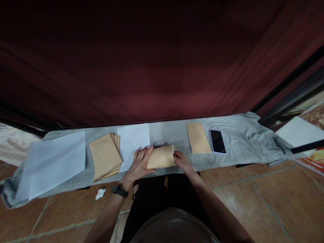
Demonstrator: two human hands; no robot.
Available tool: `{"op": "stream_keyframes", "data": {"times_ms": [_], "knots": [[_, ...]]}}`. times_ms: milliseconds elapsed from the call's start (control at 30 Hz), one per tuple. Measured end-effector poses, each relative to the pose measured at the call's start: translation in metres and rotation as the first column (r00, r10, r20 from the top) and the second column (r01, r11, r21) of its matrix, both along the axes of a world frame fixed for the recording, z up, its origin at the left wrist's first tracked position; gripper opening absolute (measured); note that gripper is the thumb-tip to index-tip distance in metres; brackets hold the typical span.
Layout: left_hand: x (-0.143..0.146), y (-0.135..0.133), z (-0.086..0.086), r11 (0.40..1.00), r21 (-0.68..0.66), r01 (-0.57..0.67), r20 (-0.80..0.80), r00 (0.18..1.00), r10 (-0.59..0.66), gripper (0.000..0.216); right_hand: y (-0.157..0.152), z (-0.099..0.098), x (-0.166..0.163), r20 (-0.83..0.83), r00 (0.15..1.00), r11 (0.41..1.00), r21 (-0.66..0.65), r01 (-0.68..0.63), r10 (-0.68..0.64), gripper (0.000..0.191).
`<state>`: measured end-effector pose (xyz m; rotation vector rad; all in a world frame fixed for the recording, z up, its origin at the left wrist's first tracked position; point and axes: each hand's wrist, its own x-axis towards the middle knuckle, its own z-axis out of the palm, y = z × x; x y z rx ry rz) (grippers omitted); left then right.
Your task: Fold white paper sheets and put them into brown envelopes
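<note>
A brown paper envelope (161,158) lies crosswise in front of me, bulging slightly, with its open end to the right. My left hand (140,163) holds its left part, thumb along the near edge and fingers over the far side. At the opening, my right hand (182,161) is closed, fingertips at a white paper (173,149) whose edge sticks out a little. How far that paper reaches inside is hidden. White sheets (134,135) lie just beyond my left hand. To their left is a fanned stack of brown envelopes (105,155).
Everything rests on a narrow bench with a grey cloth (167,131). Large white sheets (55,162) cover its left end. On the right are a single brown envelope (198,138) and a phone (217,141). A dark red panel (162,84) rises behind. Crumpled tissue (100,193) lies on the tiled floor.
</note>
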<state>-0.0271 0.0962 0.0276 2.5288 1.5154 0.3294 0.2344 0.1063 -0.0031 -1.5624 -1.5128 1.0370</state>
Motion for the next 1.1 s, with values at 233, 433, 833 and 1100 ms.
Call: {"op": "stream_keyframes", "data": {"times_ms": [233, 433, 833, 1100], "knots": [[0.006, 0.002, 0.003, 1.000, -0.013, 0.020, 0.012, 1.000, -0.020, 0.120, 0.000, -0.004, 0.000, -0.042, 0.999, 0.999, -0.045, 0.010, -0.012, 0.021], [0.006, 0.002, 0.000, 1.000, -0.009, 0.018, -0.006, 1.000, -0.018, 0.119, -0.003, -0.003, 0.002, -0.038, 0.994, 0.995, -0.025, 0.101, -0.102, 0.016], [0.010, 0.004, 0.004, 0.999, -0.022, 0.027, -0.019, 0.999, -0.028, 0.119, -0.009, -0.006, 0.000, -0.150, 0.960, 0.968, 0.055, 0.246, -0.236, 0.013], [0.011, 0.006, 0.003, 0.999, -0.022, 0.038, -0.040, 0.998, -0.038, 0.120, -0.007, -0.015, 0.003, -0.342, 0.897, 0.958, -0.033, 0.285, -0.279, 0.035]]}}
